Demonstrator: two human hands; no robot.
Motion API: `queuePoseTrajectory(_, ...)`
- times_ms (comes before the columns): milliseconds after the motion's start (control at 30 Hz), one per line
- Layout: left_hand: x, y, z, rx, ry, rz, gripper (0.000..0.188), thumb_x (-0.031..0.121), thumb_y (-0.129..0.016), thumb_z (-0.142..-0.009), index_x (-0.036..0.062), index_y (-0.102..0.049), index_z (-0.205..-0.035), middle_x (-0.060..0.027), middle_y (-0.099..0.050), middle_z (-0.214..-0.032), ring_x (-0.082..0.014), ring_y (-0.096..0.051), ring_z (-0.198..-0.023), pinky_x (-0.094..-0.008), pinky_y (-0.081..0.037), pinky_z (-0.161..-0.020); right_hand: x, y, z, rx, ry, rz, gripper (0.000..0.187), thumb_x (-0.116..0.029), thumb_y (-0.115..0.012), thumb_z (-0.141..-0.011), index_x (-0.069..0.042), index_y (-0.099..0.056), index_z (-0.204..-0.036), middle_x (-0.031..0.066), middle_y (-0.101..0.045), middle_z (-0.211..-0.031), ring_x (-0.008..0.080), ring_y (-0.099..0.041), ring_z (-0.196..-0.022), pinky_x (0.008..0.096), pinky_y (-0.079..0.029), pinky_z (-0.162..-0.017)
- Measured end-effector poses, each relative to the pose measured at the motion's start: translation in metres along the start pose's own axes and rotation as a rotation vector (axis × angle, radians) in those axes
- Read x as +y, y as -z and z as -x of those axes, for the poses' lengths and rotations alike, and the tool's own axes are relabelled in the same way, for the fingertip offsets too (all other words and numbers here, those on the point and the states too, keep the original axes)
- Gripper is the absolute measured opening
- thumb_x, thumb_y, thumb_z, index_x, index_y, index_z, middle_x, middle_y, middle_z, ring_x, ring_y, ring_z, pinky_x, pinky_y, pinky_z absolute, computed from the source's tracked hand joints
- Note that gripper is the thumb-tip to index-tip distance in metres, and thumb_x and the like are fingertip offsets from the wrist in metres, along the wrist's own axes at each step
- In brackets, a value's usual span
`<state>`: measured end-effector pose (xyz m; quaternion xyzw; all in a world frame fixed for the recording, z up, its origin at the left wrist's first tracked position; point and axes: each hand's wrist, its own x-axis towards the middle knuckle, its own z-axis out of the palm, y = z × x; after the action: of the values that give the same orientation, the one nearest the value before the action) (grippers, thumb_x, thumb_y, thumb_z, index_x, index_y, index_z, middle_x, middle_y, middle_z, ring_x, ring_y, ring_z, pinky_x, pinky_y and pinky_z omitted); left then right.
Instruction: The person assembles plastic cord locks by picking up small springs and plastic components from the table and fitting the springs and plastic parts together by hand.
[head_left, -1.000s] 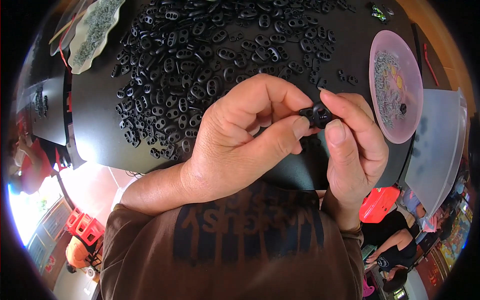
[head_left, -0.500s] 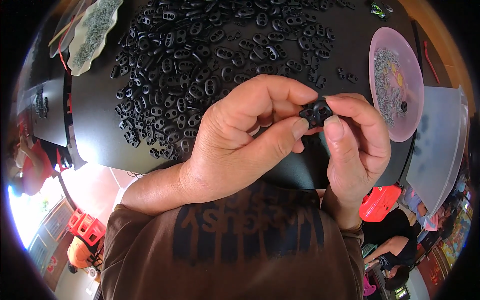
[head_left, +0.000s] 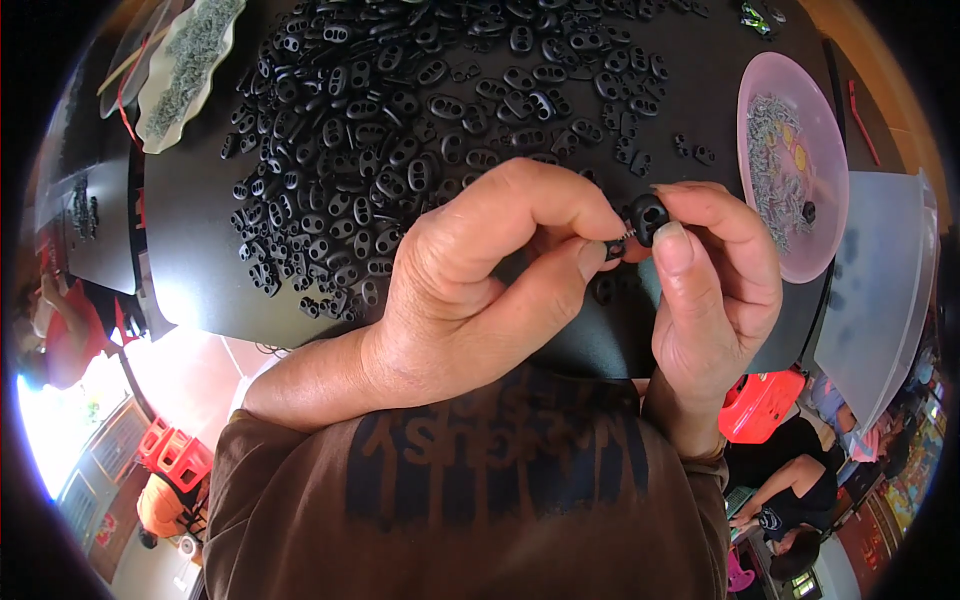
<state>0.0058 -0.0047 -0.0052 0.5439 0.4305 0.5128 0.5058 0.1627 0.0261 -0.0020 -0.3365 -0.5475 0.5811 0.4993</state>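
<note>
My right hand (head_left: 715,285) pinches a black oval cord-lock shell (head_left: 650,216) between thumb and forefinger, its hole facing up. Close against it, my left hand (head_left: 485,290) grips a smaller black cord-lock insert (head_left: 615,250) in its fingertips; most of that piece is hidden. A short metal spring (head_left: 628,235) shows between the two parts. Beyond my hands spreads a large heap of black two-holed cord-lock pieces (head_left: 340,170) on the dark table (head_left: 190,230).
At the right stands a pink plastic bowl (head_left: 843,190) with many small metal springs and one black piece. A pale wavy-edged tray (head_left: 152,143) at the far left holds more springs. Red stools (head_left: 178,455) and a seated person (head_left: 800,500) are around the table.
The two black parts, pressed together before, have come slightly apart, and a spring shows between them. The shell has tilted in my right fingers, and my left fingertips have shifted slightly down.
</note>
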Motion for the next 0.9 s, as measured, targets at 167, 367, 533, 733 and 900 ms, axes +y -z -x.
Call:
queuePoseTrajectory(167, 0.000, 0.002, -0.003, -0.071, -0.153, -0.113, 0.019, -0.008, -0.046, -0.080, 0.0016, -0.048, -0.096, -0.0087, -0.053, -0.083, -0.0088, -0.052, -0.065, -0.0196, -0.044, -0.057, -0.001, 0.000, 0.000, 0.020, -0.056, -0.072, 0.020, 0.004, -0.053, -0.080, 0.004, -0.053, -0.099, 0.0058, -0.054, -0.088, 0.0060, -0.051, -0.073, 0.0171, -0.042, -0.063)
queuePoseTrajectory(367, -0.003, -0.005, -0.001, -0.029, -0.080, 0.021, 0.021, -0.008, -0.049, -0.078, 0.0001, -0.046, -0.097, -0.0076, -0.053, -0.086, -0.0094, -0.054, -0.069, -0.0193, -0.044, -0.058, -0.004, -0.002, 0.000, 0.030, -0.118, -0.189, 0.018, 0.001, -0.052, -0.081, 0.003, -0.053, -0.099, 0.0069, -0.058, -0.085, 0.0087, -0.055, -0.072, 0.0194, -0.045, -0.064)
queuePoseTrajectory(533, 0.003, -0.003, -0.001, -0.039, 0.044, 0.008, 0.023, -0.006, -0.051, -0.077, -0.0005, -0.045, -0.099, -0.0074, -0.053, -0.089, -0.0086, -0.054, -0.074, -0.0188, -0.044, -0.058, -0.002, -0.003, -0.001, 0.041, -0.143, -0.234, 0.018, 0.000, -0.052, -0.082, 0.003, -0.053, -0.099, 0.0079, -0.058, -0.084, 0.0109, -0.057, -0.073, 0.0210, -0.047, -0.066)
queuePoseTrajectory(733, 0.000, -0.003, -0.003, 0.011, 0.048, 0.079, 0.020, -0.005, -0.053, -0.078, -0.0001, -0.046, -0.097, -0.0067, -0.053, -0.088, -0.0066, -0.052, -0.072, -0.0172, -0.044, -0.057, -0.004, -0.005, -0.001, 0.054, -0.183, -0.166, 0.021, -0.005, -0.054, -0.079, 0.005, -0.053, -0.097, 0.0094, -0.058, -0.086, 0.0117, -0.054, -0.074, 0.0235, -0.044, -0.067)
queuePoseTrajectory(900, -0.006, 0.002, -0.007, 0.016, -0.120, -0.116, 0.016, -0.003, -0.053, -0.079, 0.0004, -0.050, -0.094, -0.0058, -0.054, -0.085, -0.0057, -0.050, -0.067, -0.0167, -0.042, -0.056, -0.002, -0.006, 0.000, 0.102, -0.142, -0.067, 0.020, -0.005, -0.054, -0.079, 0.005, -0.053, -0.097, 0.0092, -0.058, -0.082, 0.0127, -0.055, -0.068, 0.0235, -0.045, -0.063)
